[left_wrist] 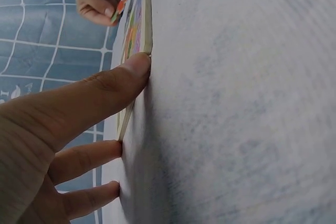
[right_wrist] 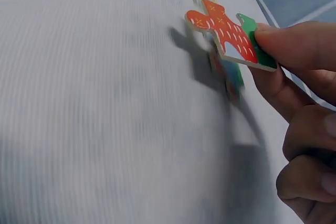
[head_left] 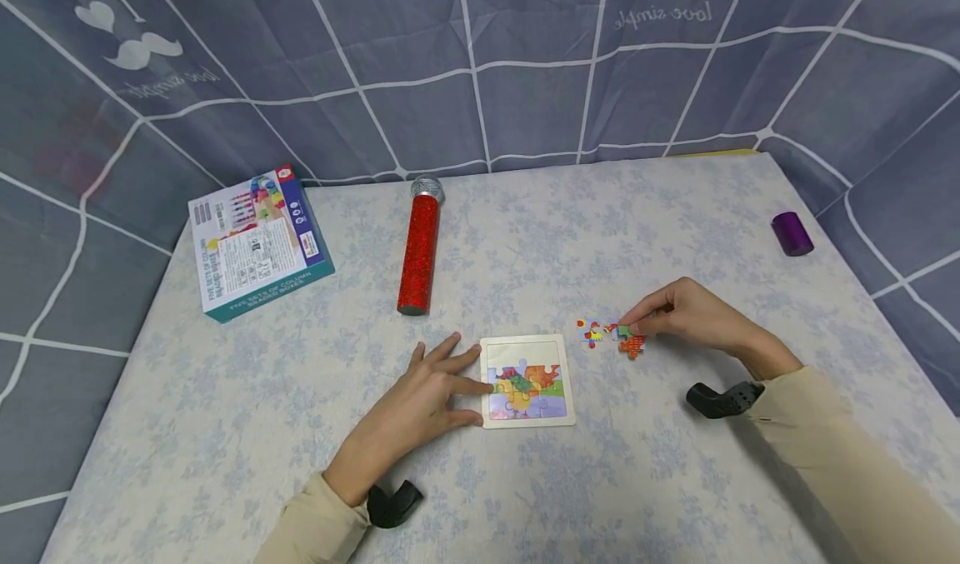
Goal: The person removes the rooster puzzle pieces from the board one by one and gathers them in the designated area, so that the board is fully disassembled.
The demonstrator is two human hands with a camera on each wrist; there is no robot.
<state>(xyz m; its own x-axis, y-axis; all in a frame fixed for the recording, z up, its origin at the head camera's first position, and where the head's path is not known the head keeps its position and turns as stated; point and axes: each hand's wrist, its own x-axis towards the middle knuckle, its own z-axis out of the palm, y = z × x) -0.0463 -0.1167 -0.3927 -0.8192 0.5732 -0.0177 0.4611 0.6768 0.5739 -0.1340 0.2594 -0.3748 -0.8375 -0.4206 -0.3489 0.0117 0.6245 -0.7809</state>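
Observation:
A square jigsaw board (head_left: pixel 525 344) with a pale rim lies on the table, its lower part filled with coloured pieces and its upper part bare. My left hand (head_left: pixel 424 387) rests at the board's left side, fingers spread, with thumb and fingertips touching the edge. To the right of the board, my right hand (head_left: pixel 693 318) pinches an orange and green puzzle piece (right_wrist: pixel 231 32) between thumb and finger, lifted above the cloth. Loose puzzle pieces (head_left: pixel 592 333) lie beside and below the held one; in the right wrist view they are blurred.
A red glittery microphone (head_left: pixel 418 252) lies behind the board. At the back left is a bead-toy box (head_left: pixel 255 239); at the far right, a purple cylinder (head_left: pixel 792 234). A blue-grey curtain (head_left: pixel 420 122) hangs along the table's back edge.

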